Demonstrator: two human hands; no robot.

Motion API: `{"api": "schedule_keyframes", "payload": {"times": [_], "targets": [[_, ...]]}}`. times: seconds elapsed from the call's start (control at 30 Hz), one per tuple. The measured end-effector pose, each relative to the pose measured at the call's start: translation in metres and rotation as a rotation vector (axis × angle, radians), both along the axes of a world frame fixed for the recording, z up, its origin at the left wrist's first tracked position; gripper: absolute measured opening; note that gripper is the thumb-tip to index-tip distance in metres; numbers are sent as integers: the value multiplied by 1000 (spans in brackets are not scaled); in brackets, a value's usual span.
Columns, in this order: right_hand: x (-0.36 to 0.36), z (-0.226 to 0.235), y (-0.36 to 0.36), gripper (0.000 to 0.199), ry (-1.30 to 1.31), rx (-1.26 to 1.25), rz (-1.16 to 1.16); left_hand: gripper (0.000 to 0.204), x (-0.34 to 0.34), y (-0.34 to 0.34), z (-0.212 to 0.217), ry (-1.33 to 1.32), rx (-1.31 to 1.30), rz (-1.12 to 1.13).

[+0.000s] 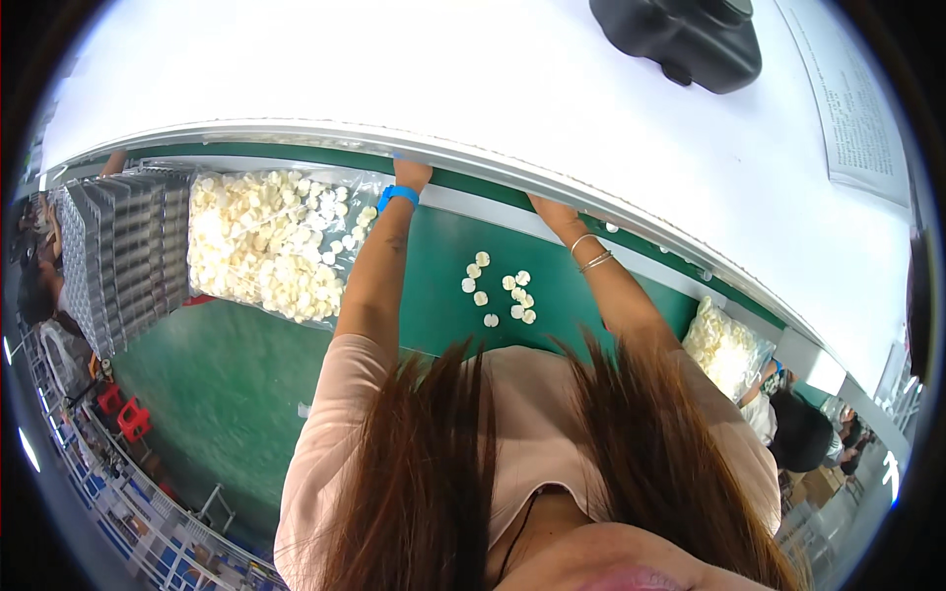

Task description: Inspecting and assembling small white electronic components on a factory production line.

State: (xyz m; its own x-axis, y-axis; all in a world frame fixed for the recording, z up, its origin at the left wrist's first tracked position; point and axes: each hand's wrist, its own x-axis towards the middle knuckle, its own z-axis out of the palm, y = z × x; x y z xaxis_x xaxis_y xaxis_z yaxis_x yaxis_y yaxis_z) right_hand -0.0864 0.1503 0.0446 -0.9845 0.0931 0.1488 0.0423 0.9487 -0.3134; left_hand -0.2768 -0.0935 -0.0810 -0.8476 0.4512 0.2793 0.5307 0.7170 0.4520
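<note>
Both arms reach forward over a green work surface (434, 286), and a white shelf edge cuts off the view of the fingers. My left hand (414, 173), above a blue wristband, shows only its back part. To its right, my right hand (555, 213) also goes under the shelf edge, with thin bracelets on the wrist. What either hand holds is hidden. Several small round cream-white pieces (491, 320) lie loose between my forearms. Left of my left forearm, a clear plastic bag (266, 246) is full of the same kind of pieces.
A white shelf (394, 69) spans the front, bearing a black moulded object (690, 44) and a printed sheet (852, 118). Grey stacked trays (128, 256) stand far left. Another filled bag (724, 345) lies right, near a co-worker (798, 430). Red stools (133, 419) stand lower left.
</note>
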Motion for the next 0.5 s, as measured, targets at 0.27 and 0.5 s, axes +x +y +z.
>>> {"api": "schedule_keyframes", "payload": {"times": [0.27,0.5], "targets": [[2,-1,-14,29,-20,64,1,42,4,-11,-27,-20,-60,5],[-1,8,-15,34,-234,-101,-77,42,14,6,10,-102,-154,-37]]}}
